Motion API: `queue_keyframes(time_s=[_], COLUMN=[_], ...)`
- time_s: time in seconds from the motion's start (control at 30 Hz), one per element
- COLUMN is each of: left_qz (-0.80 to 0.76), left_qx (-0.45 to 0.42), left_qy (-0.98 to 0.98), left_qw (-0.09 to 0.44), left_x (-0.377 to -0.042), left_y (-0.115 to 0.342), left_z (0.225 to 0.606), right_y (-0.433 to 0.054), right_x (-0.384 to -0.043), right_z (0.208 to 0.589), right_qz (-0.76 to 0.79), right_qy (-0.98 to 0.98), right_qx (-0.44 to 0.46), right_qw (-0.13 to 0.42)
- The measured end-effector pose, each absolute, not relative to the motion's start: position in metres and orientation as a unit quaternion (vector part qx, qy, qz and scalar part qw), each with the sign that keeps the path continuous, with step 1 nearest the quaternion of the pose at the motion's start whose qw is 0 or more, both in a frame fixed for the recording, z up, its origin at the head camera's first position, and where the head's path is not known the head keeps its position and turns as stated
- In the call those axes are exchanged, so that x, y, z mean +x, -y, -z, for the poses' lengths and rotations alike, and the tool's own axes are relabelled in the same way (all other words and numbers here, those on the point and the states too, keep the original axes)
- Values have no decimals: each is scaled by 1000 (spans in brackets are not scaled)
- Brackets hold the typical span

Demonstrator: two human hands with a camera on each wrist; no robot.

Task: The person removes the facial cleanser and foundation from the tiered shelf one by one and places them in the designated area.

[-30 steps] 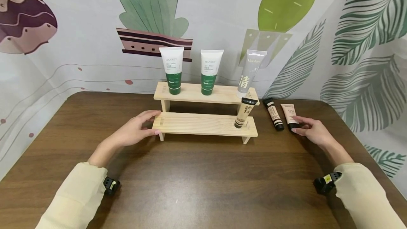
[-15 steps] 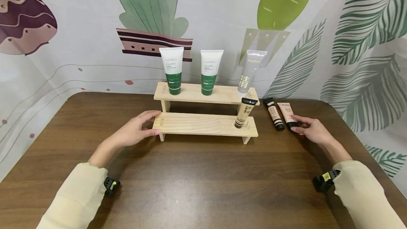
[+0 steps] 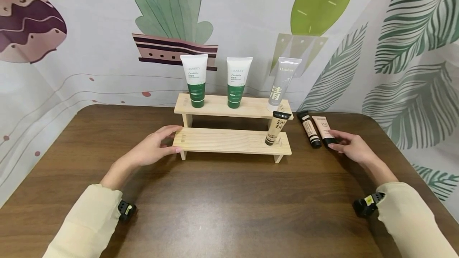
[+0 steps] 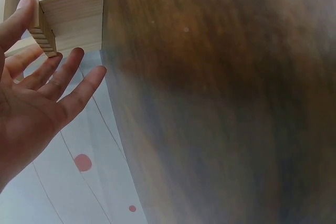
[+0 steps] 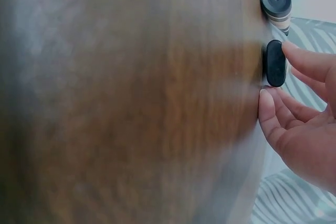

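A two-tier wooden display stand (image 3: 222, 140) stands on the table. My left hand (image 3: 152, 146) holds the left end of its lower tier, thumb at the front edge and index finger at the back; in the left wrist view the other fingers (image 4: 79, 90) are spread out. On the right, a pink BB cream tube (image 3: 321, 126) lies flat, black cap (image 5: 276, 64) toward me. My right hand (image 3: 353, 146) pinches this tube near its cap. Beside it lies a black-and-beige tube (image 3: 309, 128). A small beige tube (image 3: 275, 128) stands at the lower tier's right end.
Along the upper tier stand two white-and-green tubes (image 3: 197, 81) (image 3: 237, 83) and a grey tube (image 3: 282, 83). A patterned cloth (image 3: 100, 23) hangs behind the brown table (image 3: 229, 202).
The pink BB cream tube has shifted slightly left, toward the black-and-beige tube, with my right hand on it. My left hand stays at the stand.
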State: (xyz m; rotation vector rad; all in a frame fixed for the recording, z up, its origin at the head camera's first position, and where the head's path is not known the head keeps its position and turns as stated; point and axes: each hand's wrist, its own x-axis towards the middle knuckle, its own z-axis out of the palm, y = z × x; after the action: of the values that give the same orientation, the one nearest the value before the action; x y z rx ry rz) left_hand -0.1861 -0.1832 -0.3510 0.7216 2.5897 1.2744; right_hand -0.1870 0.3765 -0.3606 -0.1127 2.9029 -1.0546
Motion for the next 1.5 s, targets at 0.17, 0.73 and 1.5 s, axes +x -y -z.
queue_keyframes(time_s=[0.17, 0.73, 1.5], left_qz=[-426, -425, -416], left_qx=[241, 241, 249], left_qy=[-868, -869, -871], left_qw=[82, 80, 78], left_x=[-186, -185, -183], left_y=[183, 182, 182], left_z=[351, 349, 345], right_y=[-375, -377, -321], right_x=[-185, -177, -169], right_z=[359, 347, 307], right_qz=[354, 362, 335], right_qy=[-934, -929, -923], right_qx=[-39, -80, -182], right_qw=[20, -1, -48])
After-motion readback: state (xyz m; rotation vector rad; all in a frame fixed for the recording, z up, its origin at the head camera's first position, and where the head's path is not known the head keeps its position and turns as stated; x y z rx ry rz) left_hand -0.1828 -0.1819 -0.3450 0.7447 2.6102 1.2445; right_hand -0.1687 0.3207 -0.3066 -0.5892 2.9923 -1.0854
